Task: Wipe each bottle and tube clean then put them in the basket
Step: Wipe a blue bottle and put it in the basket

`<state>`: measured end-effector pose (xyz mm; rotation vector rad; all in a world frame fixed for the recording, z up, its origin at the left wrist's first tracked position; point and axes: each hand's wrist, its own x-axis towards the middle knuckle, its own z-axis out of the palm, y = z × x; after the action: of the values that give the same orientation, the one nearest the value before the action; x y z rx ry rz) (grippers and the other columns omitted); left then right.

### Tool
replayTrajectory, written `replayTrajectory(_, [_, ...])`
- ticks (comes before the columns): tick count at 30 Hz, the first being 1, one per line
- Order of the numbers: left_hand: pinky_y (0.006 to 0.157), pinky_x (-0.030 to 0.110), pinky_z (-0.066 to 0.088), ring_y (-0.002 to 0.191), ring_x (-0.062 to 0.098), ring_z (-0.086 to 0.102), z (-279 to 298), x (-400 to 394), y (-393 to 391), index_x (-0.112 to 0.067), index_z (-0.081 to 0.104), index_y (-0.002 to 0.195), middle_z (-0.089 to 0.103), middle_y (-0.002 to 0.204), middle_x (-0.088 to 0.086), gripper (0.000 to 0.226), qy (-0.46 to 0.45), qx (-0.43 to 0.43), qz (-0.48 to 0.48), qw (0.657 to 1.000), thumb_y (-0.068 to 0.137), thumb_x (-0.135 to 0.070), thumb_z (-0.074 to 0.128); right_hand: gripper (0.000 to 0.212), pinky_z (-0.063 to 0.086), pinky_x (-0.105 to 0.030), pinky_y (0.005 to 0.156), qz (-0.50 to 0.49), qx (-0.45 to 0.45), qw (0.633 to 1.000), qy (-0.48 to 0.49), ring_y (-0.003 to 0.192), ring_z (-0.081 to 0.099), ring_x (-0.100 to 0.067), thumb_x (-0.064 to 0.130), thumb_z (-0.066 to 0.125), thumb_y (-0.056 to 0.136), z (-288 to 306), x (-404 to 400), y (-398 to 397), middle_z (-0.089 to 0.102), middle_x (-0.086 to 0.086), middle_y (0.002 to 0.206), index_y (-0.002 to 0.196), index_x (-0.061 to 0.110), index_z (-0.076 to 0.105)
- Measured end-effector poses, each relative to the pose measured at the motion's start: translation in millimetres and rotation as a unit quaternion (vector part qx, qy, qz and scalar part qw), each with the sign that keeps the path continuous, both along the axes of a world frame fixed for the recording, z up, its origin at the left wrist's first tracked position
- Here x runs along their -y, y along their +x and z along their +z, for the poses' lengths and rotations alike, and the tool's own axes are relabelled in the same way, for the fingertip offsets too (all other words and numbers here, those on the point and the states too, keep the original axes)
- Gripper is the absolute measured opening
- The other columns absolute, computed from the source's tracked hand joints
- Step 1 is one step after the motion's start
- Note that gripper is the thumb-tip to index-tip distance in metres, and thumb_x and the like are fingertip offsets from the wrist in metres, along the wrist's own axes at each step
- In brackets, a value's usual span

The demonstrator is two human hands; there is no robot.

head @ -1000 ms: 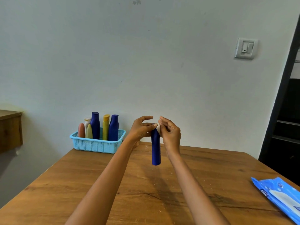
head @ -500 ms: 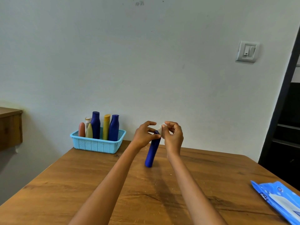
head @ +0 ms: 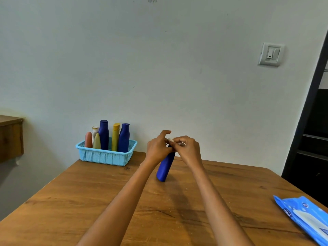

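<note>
A dark blue bottle (head: 165, 166) hangs tilted just above the wooden table (head: 88, 201), its base pointing down and left. My left hand (head: 158, 150) grips its top end. My right hand (head: 188, 150) pinches a small white wipe (head: 170, 139) against the bottle's top. A light blue basket (head: 106, 156) stands at the table's far left corner by the wall, with several bottles and tubes upright in it: two dark blue, one yellow, a pink one, a cream one and a white one.
A blue pack of wet wipes (head: 307, 215) lies at the table's right edge. A wooden shelf (head: 10, 137) juts from the wall at left. A dark doorway and a wall switch (head: 270, 54) are at the right.
Both hands have lowered toward the table with the bottle. The bottle went from hanging upright to tilted, base swinging left. The right hand keeps the wipe at the bottle's top.
</note>
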<state>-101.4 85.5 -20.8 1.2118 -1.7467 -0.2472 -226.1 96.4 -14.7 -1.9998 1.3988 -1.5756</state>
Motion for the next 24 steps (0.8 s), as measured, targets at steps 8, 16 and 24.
replayTrajectory(8, [0.106,0.049,0.032,0.105,0.017,0.061,0,3,0,-0.023,0.040,0.132,0.069,0.109,-0.003,0.062,0.014,0.021,0.013,1.000,0.079,-0.034,0.071,0.024,0.052,-0.018,0.074,-0.031,0.102,0.993,-0.056,0.083,0.063,-0.009,0.030,0.060,0.090,4,0,-5,0.070,-0.004,0.097,0.100,0.011,0.071])
replayTrajectory(16, [0.113,0.053,0.007,0.104,0.017,0.060,5,-9,-2,-0.023,0.039,0.134,0.066,0.094,-0.004,0.058,0.008,0.033,0.051,0.998,0.081,-0.022,0.062,0.035,0.045,-0.016,0.078,0.001,-0.043,0.999,0.027,0.103,0.063,-0.015,0.041,0.054,0.093,-4,1,9,0.069,-0.001,0.113,0.112,0.016,0.069])
replayTrajectory(24, [0.113,0.053,0.007,0.110,0.018,0.059,3,-6,-2,-0.024,0.041,0.132,0.069,0.103,-0.003,0.058,0.020,0.017,0.065,0.998,0.081,-0.031,0.066,0.026,0.042,-0.004,0.060,-0.023,-0.017,0.999,-0.021,0.075,0.063,-0.005,0.036,0.068,0.084,2,-4,0,0.070,0.005,0.079,0.083,0.011,0.076])
